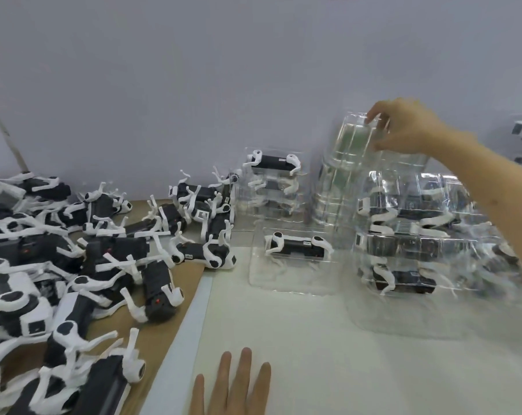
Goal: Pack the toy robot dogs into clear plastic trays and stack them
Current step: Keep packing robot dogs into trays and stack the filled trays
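Clear tray (353, 139) pinched between right hand (409, 128) fingers (374, 114); left hand (234, 384) flat.

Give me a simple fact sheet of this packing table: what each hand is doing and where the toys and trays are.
Right hand: grips the top of the empty tray stack
Left hand: fingers straight, holding nothing, low over the white table
Loose toy dogs: piled on brown cardboard at left
Single tray: flat on the table, one dog inside
Back packed stack: filled trays near the wall
Right packed stack: filled trays beside the empty tray stack
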Tool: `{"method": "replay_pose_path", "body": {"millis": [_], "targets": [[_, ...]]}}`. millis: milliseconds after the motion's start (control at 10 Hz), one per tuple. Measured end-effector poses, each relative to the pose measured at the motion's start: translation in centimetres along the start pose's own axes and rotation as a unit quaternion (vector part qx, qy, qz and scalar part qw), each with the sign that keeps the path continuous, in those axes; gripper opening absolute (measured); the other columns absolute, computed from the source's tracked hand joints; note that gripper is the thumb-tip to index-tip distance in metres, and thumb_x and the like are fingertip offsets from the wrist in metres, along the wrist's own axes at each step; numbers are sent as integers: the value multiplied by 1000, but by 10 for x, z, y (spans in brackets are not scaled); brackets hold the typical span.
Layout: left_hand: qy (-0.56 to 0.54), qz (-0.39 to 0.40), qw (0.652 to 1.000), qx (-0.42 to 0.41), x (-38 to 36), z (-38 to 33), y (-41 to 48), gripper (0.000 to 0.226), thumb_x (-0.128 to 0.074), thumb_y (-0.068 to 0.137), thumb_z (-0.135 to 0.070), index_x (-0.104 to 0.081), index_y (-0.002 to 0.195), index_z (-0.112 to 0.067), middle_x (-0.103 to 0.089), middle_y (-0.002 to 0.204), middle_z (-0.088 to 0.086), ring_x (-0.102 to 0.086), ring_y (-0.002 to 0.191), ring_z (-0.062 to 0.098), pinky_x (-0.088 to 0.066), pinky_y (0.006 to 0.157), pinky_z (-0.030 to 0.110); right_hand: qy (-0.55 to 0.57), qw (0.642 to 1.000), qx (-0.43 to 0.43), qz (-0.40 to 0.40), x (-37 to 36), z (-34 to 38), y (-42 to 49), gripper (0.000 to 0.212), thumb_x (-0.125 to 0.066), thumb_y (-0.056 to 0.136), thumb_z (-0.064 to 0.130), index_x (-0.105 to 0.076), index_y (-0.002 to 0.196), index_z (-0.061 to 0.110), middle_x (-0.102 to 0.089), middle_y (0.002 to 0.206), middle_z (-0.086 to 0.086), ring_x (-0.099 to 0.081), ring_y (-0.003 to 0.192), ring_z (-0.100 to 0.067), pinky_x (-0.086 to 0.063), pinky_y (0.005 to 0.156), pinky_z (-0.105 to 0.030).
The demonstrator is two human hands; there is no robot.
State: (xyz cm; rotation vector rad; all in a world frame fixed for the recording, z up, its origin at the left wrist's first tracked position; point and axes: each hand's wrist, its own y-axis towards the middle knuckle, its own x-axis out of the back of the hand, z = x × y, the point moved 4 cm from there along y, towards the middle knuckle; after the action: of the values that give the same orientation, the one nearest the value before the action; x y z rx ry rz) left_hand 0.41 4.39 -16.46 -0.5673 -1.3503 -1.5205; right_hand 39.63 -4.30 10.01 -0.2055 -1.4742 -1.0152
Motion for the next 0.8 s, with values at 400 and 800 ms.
{"method": "replay_pose_path", "body": {"millis": [400,800], "targets": [[-167,175,965,104,-32,-23,27,41,-11,102,-49,-46,108,-28,-78,90,1,-76,72,23,-35,76,41,36,996,50,-67,-6,3,-5,52,-77,80,3,-63,127,18,-60,113,-13,-57,104,-30,-43,96,-40],[-219,138,953,155,-30,-31,25,47,-14,96,-56,-49,107,-28,-78,92,2,-76,76,26,-35,78,43,77,988,34,-132,6,2,-5,43,-65,85,-4,-67,121,19,-63,108,-10,-58,95,-24,-46,95,-35]]}}
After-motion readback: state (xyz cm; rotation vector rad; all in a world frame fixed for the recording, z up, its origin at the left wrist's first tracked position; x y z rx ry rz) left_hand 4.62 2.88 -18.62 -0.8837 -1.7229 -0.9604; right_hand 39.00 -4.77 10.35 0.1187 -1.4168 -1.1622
